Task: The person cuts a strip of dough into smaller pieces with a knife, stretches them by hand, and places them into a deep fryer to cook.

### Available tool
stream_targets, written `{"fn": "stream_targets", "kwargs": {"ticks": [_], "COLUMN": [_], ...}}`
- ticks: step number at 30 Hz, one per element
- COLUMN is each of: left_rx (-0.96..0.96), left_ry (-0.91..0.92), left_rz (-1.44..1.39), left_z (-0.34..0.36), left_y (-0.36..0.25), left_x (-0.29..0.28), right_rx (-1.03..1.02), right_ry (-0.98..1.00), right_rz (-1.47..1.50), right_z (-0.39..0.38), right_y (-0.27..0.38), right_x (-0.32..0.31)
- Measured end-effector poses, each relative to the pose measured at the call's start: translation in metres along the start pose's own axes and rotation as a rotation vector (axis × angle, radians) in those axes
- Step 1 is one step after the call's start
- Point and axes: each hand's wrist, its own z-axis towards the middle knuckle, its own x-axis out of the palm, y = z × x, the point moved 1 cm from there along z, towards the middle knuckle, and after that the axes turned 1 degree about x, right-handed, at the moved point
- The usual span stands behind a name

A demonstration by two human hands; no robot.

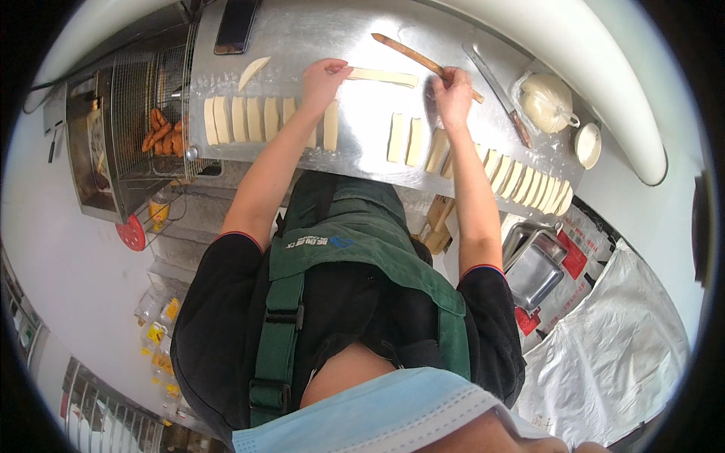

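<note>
A pale dough strip lies crosswise on the metal worktop, its left end pinched between the fingers of my left hand. My right hand grips a slim wooden stick near its right end; the stick slants above the strip. Left of centre, a row of cut dough strips lies side by side, partly hidden by my left forearm. Two separate strips, one of them a dough strip, lie in the middle. Further right, a second row of dough strips runs toward the table's corner, partly behind my right forearm.
A long knife lies right of the stick, beside bagged dough and a small bowl. At the far left are a phone, a curved dough scrap and a fryer rack with browned fried dough. Metal trays stand below right.
</note>
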Motion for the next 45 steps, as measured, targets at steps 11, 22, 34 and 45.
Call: {"fn": "stream_targets", "kwargs": {"ticks": [11,22,34,45], "left_rx": [0.306,0.868,0.851,0.911], "left_ry": [-0.177,0.03,0.056,0.115], "left_rz": [0.029,0.597,0.657,0.785], "left_z": [-0.008,0.002,0.008,0.015], "left_y": [-0.026,-0.015,-0.013,-0.01], "left_x": [-0.019,-0.043,-0.037,-0.031], "right_rx": [-0.602,-0.682,-0.63,-0.583], "right_ry": [0.234,0.397,0.446,0.471], "right_rz": [-0.382,-0.415,-0.457,-0.446], "right_z": [0.031,0.013,0.01,0.016], "right_y": [0.006,0.057,0.051,0.024], "right_x": [-0.046,-0.043,-0.037,-0.043]}}
